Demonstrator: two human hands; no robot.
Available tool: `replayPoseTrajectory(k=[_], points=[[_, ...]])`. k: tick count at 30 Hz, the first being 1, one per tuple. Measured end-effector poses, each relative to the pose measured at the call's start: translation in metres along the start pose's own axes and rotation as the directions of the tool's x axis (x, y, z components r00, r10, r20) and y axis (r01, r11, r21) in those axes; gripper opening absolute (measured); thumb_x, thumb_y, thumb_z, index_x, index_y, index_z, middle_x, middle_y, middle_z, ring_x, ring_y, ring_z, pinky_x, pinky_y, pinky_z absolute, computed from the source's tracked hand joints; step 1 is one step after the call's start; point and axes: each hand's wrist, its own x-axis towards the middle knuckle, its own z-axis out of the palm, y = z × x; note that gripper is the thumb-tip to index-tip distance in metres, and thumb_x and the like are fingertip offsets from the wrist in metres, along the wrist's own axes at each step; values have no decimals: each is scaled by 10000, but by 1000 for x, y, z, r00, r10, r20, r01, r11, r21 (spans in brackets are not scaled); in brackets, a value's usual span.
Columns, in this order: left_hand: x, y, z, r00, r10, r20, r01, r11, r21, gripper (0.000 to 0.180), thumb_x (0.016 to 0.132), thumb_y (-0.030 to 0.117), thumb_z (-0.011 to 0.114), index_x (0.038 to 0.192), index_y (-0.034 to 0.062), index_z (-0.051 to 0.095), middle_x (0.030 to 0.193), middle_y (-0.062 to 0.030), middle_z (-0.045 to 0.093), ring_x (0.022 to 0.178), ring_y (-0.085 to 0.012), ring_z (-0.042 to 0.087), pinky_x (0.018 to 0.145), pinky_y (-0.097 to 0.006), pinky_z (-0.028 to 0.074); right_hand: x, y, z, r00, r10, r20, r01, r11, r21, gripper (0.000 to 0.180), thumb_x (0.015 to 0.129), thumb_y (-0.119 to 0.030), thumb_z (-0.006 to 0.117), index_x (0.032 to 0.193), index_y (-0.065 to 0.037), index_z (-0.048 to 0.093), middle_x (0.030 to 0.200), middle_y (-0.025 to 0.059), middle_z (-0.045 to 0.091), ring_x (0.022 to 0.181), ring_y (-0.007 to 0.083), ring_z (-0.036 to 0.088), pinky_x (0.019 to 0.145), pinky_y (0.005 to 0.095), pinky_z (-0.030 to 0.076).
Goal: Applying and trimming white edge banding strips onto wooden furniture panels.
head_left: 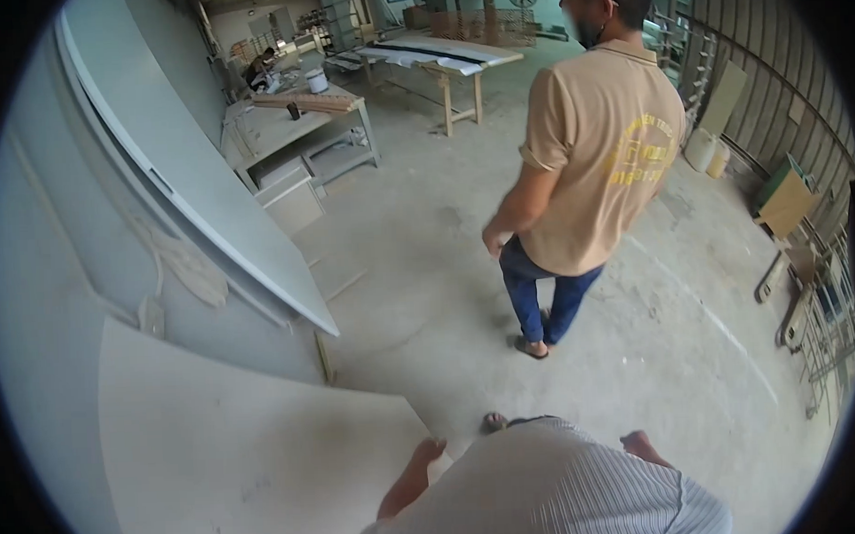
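A large off-white panel (254, 424) stands at the lower left, its cut corner close to my body. My left hand (432, 448) is closed at the panel's right edge and appears to grip it; my fingers are small and partly hidden there. Off to the right of my striped shirt, my right hand (638, 440) is curled closed, touching nothing that I can see. One of my sandalled feet (494, 421) shows on the floor between them. A person in a tan shirt (607, 157) and dark blue trousers stands just ahead, facing away, arm hanging down.
A tall pale board (194, 181) leans along the left wall. Behind it is a workbench (295, 126) with a white bucket (316, 81). Farther back stands a wooden-legged table (439, 58) bearing a long panel. Metal frames (834, 323) and boards line the right wall.
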Motion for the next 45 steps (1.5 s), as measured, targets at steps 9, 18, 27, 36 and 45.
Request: replayPoseTrajectory(k=[9,18,27,36,45], points=[[59,-56,-110,768,-622,153,638,722,-269,524,940,490,564,831,3,723,829,-198,722,787,-337,709,705,-459,531,79,-685,-283,426,-876,-228,901,433,22,230,956,-263,665,1083,-74,698,893,122,716,823,260,686,763,378,551],[467,-167,-366,997,-74,1,72,970,234,552,995,542,474,1221,73,657,1163,-221,656,1086,-390,628,924,-504,489,362,-827,-299,600,-782,167,781,528,-332,511,980,-524,510,1172,-85,686,1152,238,677,1140,388,620,1015,455,469],[888,-110,-674,883,137,-449,-146,989,15,243,1008,258,504,1026,50,628,1106,-225,641,1065,-414,602,900,-506,503,441,-871,-433,874,-485,39,483,857,-176,205,942,-244,597,988,-88,721,763,96,748,699,216,743,645,390,590],[1071,-153,-669,891,-364,273,389,920,-45,597,1006,569,458,993,44,741,1051,-211,724,964,-383,702,871,-460,536,706,-1282,-687,649,-677,-348,622,735,-270,361,937,-398,627,1084,-84,726,1052,165,728,990,339,696,855,421,546],[1295,-203,-785,923,-362,132,357,932,61,589,989,559,463,1002,38,738,1040,-274,696,1040,-456,644,936,-516,503,754,-1593,-928,477,-687,-548,806,591,-40,327,961,-325,591,1061,-44,727,900,132,729,804,220,697,764,354,551]])
